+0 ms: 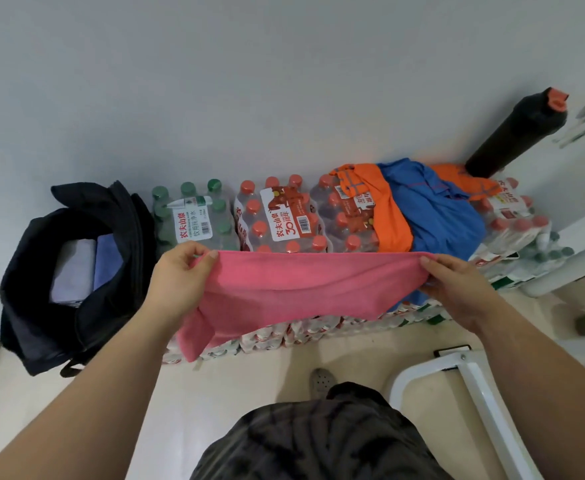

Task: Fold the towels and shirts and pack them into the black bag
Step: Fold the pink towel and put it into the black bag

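Note:
A pink towel [298, 289] hangs stretched between my two hands in front of stacked water-bottle packs. My left hand [177, 275] pinches its upper left corner, and my right hand [453, 285] grips the upper right corner. The towel's lower left end droops down. The black bag [28, 306] stands open at the left, with a folded white towel [73, 271] and a folded blue-purple towel [107, 261] inside. An orange shirt [388, 216] and a blue shirt [436, 209] lie crumpled on the packs at the back right.
Shrink-wrapped bottle packs [284, 216] with red and green caps line the wall. A black cylinder with an orange cap [519, 133] leans at the far right. A white metal frame [474, 382] stands on the floor near my right arm.

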`<control>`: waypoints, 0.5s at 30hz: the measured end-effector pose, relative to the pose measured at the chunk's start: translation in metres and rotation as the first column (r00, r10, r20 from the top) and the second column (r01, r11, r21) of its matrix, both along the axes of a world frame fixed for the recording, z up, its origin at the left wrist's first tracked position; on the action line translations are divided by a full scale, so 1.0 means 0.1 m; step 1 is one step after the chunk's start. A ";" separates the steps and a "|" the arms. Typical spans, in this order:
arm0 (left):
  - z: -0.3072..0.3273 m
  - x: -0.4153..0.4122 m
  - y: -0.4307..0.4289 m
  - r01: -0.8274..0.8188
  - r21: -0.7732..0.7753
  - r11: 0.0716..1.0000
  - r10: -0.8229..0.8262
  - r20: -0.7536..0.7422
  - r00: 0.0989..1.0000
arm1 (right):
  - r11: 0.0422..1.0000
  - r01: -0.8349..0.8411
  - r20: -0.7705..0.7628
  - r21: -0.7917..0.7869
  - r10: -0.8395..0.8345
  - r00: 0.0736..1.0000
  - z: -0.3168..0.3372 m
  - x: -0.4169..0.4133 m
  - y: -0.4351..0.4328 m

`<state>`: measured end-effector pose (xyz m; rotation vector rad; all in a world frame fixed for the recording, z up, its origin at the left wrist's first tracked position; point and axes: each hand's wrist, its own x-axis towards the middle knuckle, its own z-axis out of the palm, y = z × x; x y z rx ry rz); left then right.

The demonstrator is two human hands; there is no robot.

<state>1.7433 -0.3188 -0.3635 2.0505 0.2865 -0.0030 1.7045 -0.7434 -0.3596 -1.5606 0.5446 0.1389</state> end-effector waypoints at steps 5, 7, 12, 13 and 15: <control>0.01 0.22 -0.16 0.047 0.008 0.999 -0.046 -0.027 0.999 | 0.996 0.034 0.033 -0.080 -0.032 0.999 0.07 0.31 -0.20; 0.09 0.37 -0.26 0.041 0.038 0.998 -0.040 -0.025 0.999 | 0.982 0.053 0.050 -0.183 -0.044 0.998 0.10 0.54 -0.29; 0.39 0.94 -0.56 -0.016 0.176 0.984 0.004 0.071 0.997 | 0.927 0.102 0.251 -0.362 -0.008 0.968 0.36 1.34 -0.47; 0.44 1.10 -0.61 -0.024 0.228 0.973 0.001 0.098 0.995 | 0.921 0.112 0.285 -0.372 -0.002 0.958 0.41 1.54 -0.51; 0.51 1.45 -0.69 -0.029 0.325 0.945 -0.014 0.131 0.991 | 0.913 0.108 0.311 -0.394 0.021 0.950 0.46 1.96 -0.56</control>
